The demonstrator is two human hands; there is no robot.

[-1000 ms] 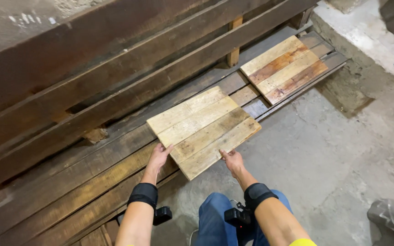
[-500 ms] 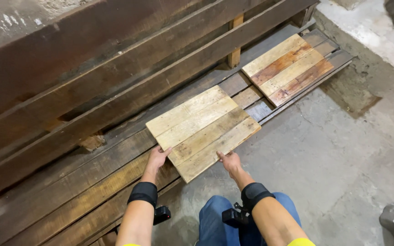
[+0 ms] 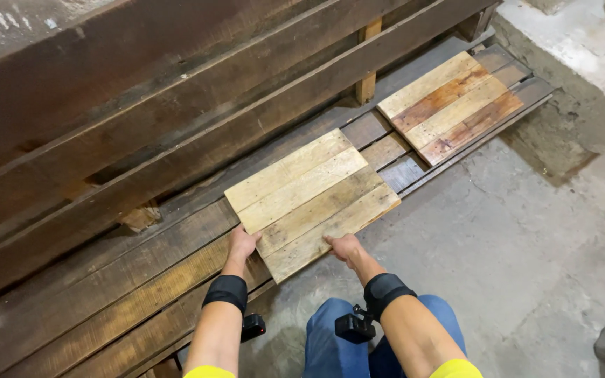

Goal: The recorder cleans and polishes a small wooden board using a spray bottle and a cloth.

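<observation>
Both our hands hold the near edge of the light wooden panel (image 3: 311, 202). Our left hand (image 3: 241, 244) grips its left corner with fingers curled on the edge, and our right hand (image 3: 345, 246) closes on the front edge. This panel lies on the dark planks (image 3: 141, 280), reaching away from us. A second panel (image 3: 456, 105) lies well apart, beside the concrete floor (image 3: 512, 238).

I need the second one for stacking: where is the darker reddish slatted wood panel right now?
In the head view, the reddish slatted panel lies upper right on the dark plank bench, near the concrete ledge, apart from the pale panel both hands touch.
</observation>
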